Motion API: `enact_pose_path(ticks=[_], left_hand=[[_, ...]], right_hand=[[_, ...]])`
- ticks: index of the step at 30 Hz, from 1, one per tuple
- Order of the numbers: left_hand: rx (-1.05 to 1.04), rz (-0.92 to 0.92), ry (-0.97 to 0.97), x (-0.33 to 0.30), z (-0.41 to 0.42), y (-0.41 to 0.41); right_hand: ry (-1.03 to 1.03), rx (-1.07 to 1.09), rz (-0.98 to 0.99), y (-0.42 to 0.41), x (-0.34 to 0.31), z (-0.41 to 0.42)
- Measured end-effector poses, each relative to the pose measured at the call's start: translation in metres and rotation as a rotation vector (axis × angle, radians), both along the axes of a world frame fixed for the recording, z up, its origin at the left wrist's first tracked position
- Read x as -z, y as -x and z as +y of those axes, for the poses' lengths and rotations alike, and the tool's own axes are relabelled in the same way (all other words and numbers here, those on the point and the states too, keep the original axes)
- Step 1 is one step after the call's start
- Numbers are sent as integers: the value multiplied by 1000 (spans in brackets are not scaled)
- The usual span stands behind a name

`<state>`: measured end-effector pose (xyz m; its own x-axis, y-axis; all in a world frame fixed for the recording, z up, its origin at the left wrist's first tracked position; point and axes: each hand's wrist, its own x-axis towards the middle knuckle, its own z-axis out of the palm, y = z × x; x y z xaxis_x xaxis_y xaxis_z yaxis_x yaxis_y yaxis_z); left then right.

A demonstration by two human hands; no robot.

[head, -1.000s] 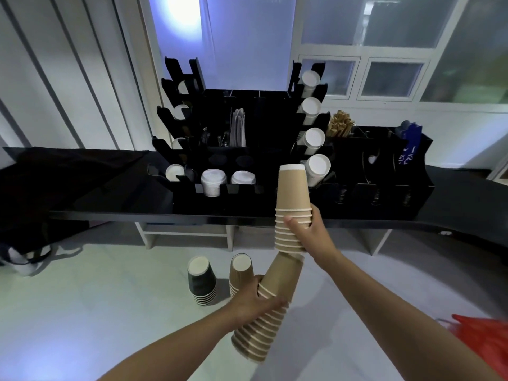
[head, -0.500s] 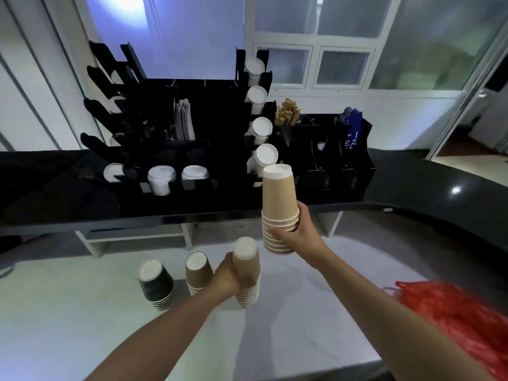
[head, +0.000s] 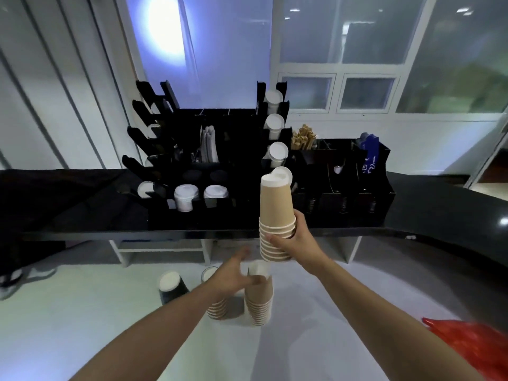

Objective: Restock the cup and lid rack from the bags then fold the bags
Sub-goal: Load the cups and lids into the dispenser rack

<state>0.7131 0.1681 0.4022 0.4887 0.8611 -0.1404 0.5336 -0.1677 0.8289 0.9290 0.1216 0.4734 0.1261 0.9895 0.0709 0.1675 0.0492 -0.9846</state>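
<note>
Cups (head: 276, 215) in my right hand (head: 295, 240) feel light and squashy, so I hold the stacked rims softly, while my left hand (head: 233, 279) opens over another stack (head: 259, 301).

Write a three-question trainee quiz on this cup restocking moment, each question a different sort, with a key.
1. True or false: the right hand grips a stack of brown cups.
2. Multiple choice: the black cups stand on A) the counter, B) the white surface below it, C) the red bag.
3. Fill in: the left hand is at the top of a second brown stack that stands on the white ____.

Key: 1 true; 2 B; 3 surface. The red bag lies at the lower right; the rack sits on the black counter.
</note>
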Motion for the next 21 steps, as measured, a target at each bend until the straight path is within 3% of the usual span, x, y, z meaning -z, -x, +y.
enact_pose_path(ticks=[8, 13, 21], left_hand=[[-112, -269, -165, -90, 23, 29], [-209, -315, -257, -125, 47, 72], [-194, -255, -484, -195, 139, 140]], right_hand=[[-29, -176, 84, 59, -52, 61], [-54, -274, 42, 109, -90, 97], [-296, -89, -50, 178, -196, 180]])
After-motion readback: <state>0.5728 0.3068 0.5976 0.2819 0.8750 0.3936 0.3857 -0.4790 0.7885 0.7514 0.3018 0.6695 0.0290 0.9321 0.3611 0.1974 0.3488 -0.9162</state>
